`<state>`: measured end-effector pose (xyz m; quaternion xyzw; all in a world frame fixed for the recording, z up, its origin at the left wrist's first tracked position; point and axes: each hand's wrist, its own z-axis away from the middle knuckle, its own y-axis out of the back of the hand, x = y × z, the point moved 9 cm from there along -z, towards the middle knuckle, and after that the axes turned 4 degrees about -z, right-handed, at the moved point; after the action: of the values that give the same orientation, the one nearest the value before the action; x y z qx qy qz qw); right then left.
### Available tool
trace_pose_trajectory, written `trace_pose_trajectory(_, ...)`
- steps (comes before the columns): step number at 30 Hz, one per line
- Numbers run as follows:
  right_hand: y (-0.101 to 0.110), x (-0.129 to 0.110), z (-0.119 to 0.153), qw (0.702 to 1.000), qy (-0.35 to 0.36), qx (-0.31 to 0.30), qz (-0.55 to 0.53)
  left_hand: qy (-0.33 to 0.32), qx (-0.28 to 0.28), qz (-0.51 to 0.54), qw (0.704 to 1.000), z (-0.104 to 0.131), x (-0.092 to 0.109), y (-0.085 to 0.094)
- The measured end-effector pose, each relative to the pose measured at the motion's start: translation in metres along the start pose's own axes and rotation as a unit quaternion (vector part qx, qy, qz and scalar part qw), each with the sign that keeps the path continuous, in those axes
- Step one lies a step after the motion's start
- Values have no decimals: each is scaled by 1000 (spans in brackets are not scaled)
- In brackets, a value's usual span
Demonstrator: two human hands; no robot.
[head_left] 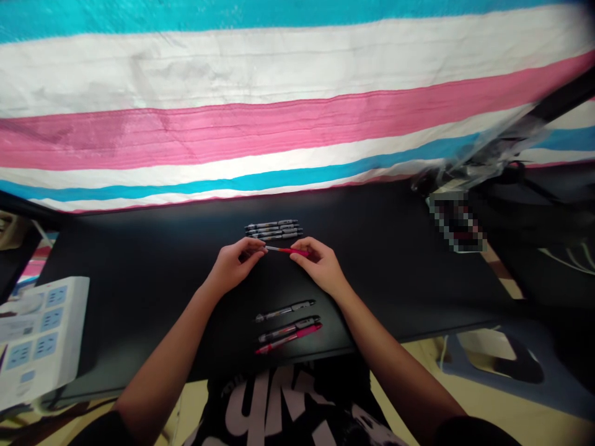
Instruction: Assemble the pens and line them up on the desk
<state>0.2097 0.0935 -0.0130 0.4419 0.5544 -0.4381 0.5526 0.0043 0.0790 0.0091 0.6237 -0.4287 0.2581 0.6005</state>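
Fingers (251,242) of the left hand (231,265) and right hand (323,267) pinch opposite ends of a red pen (285,250), nearly level over the table (395,266), forearms (171,341) angling inward. Dark tabletop stretches to both sides; a pen row (277,235) lies just beyond, loose pens (292,308) near the front edge. Striped sheeting (279,133) borders the far edge.

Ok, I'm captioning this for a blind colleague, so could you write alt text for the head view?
A person's left hand and right hand hold a red pen between them over a black table. A group of dark pens lies just beyond; three more pens, the nearest red, lie closer to the person. A striped sheet is behind the table.
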Motion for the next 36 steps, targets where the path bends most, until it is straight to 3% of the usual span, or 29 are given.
trace_pose_trajectory(9,4,0,-1,1000,10,13,20,-66,1,-77,995,-1,15,4)
trace_pose_trajectory(17,2,0,-2,999,-11,0,34,-108,-10,-87,990,0,21,3)
trace_pose_trajectory(25,4,3,-2,998,-40,2,50,-92,-1,-105,990,0,19,4)
trace_pose_trajectory(36,1,-7,-1,997,34,-10,65,-89,-28,-118,989,2,20,0)
